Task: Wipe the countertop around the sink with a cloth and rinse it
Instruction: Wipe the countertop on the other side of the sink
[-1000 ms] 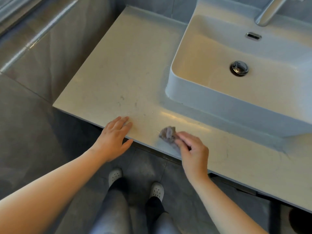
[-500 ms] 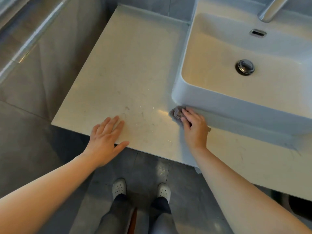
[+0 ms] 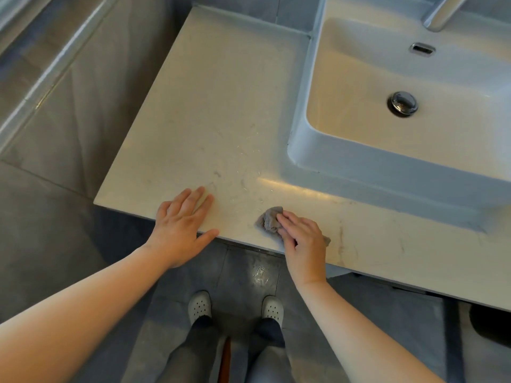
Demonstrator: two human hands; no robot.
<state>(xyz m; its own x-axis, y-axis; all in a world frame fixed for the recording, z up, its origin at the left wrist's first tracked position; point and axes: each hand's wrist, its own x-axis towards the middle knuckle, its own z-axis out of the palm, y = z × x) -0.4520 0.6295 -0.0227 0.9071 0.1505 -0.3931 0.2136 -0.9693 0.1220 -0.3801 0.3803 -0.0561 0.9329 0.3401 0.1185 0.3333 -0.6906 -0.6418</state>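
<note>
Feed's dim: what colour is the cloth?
The cloth is grey, clearest in the head view.

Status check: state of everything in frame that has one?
cloth, bunched, pressed on countertop near front edge
right hand, fingers curled over cloth
left hand, flat on countertop, holding nothing
countertop, faint marks and strands near sink corner
sink, no water in it
faucet, not running
drain stopper, up or down unclear

Small grey cloth (image 3: pixel 269 220), crumpled, pressed flat on pale stone countertop (image 3: pixel 215 106) near its front edge, white rectangular sink (image 3: pixel 309 150) set on the countertop behind.
</note>
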